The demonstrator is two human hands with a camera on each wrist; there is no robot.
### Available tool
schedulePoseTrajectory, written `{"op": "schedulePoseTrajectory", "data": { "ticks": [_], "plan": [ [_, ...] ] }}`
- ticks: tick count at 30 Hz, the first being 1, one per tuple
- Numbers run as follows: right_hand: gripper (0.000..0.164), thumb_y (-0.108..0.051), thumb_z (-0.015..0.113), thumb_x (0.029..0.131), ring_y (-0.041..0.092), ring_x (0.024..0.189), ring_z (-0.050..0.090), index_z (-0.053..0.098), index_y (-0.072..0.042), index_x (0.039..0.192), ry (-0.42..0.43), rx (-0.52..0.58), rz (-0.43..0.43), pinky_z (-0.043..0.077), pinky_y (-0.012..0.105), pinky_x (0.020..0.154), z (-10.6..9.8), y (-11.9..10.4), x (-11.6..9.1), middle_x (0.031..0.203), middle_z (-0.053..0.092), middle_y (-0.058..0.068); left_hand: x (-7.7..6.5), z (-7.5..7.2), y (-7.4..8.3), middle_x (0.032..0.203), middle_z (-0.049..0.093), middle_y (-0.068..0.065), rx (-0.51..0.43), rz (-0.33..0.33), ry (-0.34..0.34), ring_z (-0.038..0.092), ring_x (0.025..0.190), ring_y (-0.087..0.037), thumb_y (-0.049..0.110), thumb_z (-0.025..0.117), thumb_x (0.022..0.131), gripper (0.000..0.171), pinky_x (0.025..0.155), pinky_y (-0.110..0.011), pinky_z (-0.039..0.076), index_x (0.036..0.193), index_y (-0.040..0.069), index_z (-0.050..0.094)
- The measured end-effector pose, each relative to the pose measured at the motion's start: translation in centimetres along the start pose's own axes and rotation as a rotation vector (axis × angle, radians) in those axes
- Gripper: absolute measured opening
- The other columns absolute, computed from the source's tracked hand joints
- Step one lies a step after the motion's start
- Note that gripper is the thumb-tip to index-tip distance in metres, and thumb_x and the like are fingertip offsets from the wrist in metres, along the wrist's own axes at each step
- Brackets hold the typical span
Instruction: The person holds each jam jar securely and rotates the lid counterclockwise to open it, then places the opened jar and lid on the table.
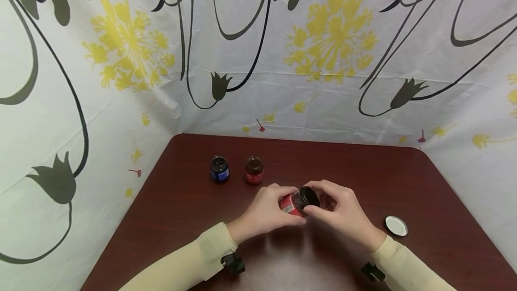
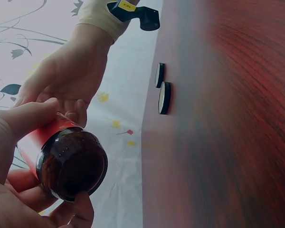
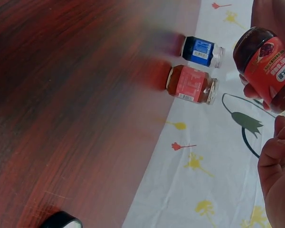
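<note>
A glass jar with a red label (image 1: 289,205) and dark contents is held tilted above the table by my left hand (image 1: 264,209), its fingers and thumb around the body. In the left wrist view its dark glass base (image 2: 71,161) faces the camera. My right hand (image 1: 345,208) pinches a black lid (image 1: 310,196) at the jar's mouth, between thumb and fingers. Whether the lid still sits on the rim I cannot tell. The right wrist view shows the jar's printed red label (image 3: 273,64) and only the edge of the lid.
Farther back on the brown table (image 1: 343,165) stand a blue-labelled jar (image 1: 220,169) and a red-labelled jar (image 1: 254,171), both apparently lidless. A lid (image 1: 396,226) lies inner side up beside my right forearm; the left wrist view shows a second lid (image 2: 160,75). Patterned cloth surrounds the table.
</note>
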State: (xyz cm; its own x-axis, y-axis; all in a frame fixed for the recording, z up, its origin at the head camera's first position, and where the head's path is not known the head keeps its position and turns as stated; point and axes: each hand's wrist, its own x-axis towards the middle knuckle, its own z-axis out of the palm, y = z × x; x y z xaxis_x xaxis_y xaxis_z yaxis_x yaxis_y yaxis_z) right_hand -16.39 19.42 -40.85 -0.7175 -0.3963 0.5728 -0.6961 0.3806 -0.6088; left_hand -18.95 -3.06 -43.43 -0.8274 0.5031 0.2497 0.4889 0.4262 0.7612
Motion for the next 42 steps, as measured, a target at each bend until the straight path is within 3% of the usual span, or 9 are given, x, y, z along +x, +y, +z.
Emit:
{"op": "schedulePoseTrajectory", "data": {
  "ticks": [5, 11, 18, 22, 26, 30, 35, 42],
  "plan": [
    [0.042, -0.009, 0.085, 0.080, 0.011, 0.063, 0.051, 0.068, -0.014, 0.118, -0.010, -0.008, -0.003, 0.042, 0.026, 0.050, 0.0, 0.5, -0.6, 0.090, 0.064, -0.002, -0.1, 0.2, -0.2, 0.101, 0.063, 0.012, -0.014, -0.010, -0.034, 0.054, 0.087, -0.006, 0.050, 0.088, 0.073, 0.064, 0.064, -0.022, 0.052, 0.128, 0.023, 0.069],
    [0.049, -0.010, 0.087, 0.078, 0.011, 0.063, 0.051, 0.067, -0.018, 0.122, -0.016, -0.035, -0.012, 0.042, 0.026, 0.050, 0.2, 2.5, -1.4, 0.093, 0.063, -0.007, -0.1, 0.5, -0.4, 0.101, 0.064, 0.013, -0.025, 0.006, -0.046, 0.055, 0.087, -0.006, 0.051, 0.087, 0.074, 0.063, 0.065, -0.022, 0.052, 0.127, 0.023, 0.069],
    [0.054, -0.019, 0.089, 0.077, 0.011, 0.071, 0.056, 0.066, -0.023, 0.125, -0.029, -0.062, -0.001, 0.045, 0.025, 0.057, -0.2, 3.1, -1.6, 0.096, 0.065, -0.011, -0.2, 0.8, -0.2, 0.099, 0.061, 0.014, 0.018, 0.048, -0.002, 0.053, 0.086, -0.004, 0.048, 0.089, 0.072, 0.061, 0.064, -0.020, 0.050, 0.124, 0.023, 0.069],
    [0.051, -0.027, 0.086, 0.082, 0.009, 0.068, 0.056, 0.064, -0.028, 0.128, -0.048, -0.089, 0.077, 0.045, 0.025, 0.056, -0.4, 2.7, -1.5, 0.091, 0.065, -0.012, -0.3, 1.1, 0.0, 0.097, 0.059, 0.016, 0.078, 0.083, 0.030, 0.051, 0.086, -0.004, 0.046, 0.090, 0.072, 0.056, 0.064, -0.018, 0.049, 0.119, 0.024, 0.069],
    [0.036, -0.037, 0.080, 0.087, 0.006, 0.063, 0.054, 0.065, -0.036, 0.119, -0.060, -0.153, 0.168, 0.044, 0.024, 0.054, -0.6, 2.1, -1.3, 0.079, 0.061, -0.014, -0.3, 1.4, 0.3, 0.095, 0.058, 0.017, 0.116, 0.096, 0.048, 0.052, 0.087, -0.006, 0.045, 0.090, 0.072, 0.052, 0.065, -0.017, 0.047, 0.115, 0.025, 0.068],
    [0.025, -0.045, 0.078, 0.087, 0.005, 0.059, 0.054, 0.066, -0.038, 0.108, -0.043, -0.215, 0.239, 0.045, 0.024, 0.054, -0.6, 1.4, -1.2, 0.073, 0.059, -0.016, -0.5, 1.6, 0.6, 0.097, 0.059, 0.016, 0.153, 0.101, 0.068, 0.052, 0.090, -0.007, 0.045, 0.090, 0.072, 0.053, 0.067, -0.017, 0.047, 0.115, 0.025, 0.068],
    [0.025, -0.052, 0.077, 0.085, 0.006, 0.059, 0.056, 0.068, -0.037, 0.102, -0.038, -0.219, 0.340, 0.047, 0.027, 0.055, -0.7, 0.7, -1.2, 0.072, 0.061, -0.014, -0.8, 1.9, 0.9, 0.100, 0.062, 0.014, 0.181, 0.117, 0.090, 0.049, 0.091, -0.003, 0.044, 0.091, 0.071, 0.057, 0.069, -0.017, 0.047, 0.118, 0.022, 0.068],
    [0.025, -0.052, 0.077, 0.085, 0.007, 0.060, 0.057, 0.067, -0.040, 0.103, -0.053, -0.184, 0.368, 0.048, 0.028, 0.056, -1.0, 0.4, -1.3, 0.074, 0.062, -0.013, -0.7, 2.0, 1.1, 0.100, 0.062, 0.013, 0.166, 0.116, 0.094, 0.050, 0.091, -0.003, 0.043, 0.092, 0.070, 0.058, 0.069, -0.018, 0.047, 0.118, 0.021, 0.068]
  ]
}}
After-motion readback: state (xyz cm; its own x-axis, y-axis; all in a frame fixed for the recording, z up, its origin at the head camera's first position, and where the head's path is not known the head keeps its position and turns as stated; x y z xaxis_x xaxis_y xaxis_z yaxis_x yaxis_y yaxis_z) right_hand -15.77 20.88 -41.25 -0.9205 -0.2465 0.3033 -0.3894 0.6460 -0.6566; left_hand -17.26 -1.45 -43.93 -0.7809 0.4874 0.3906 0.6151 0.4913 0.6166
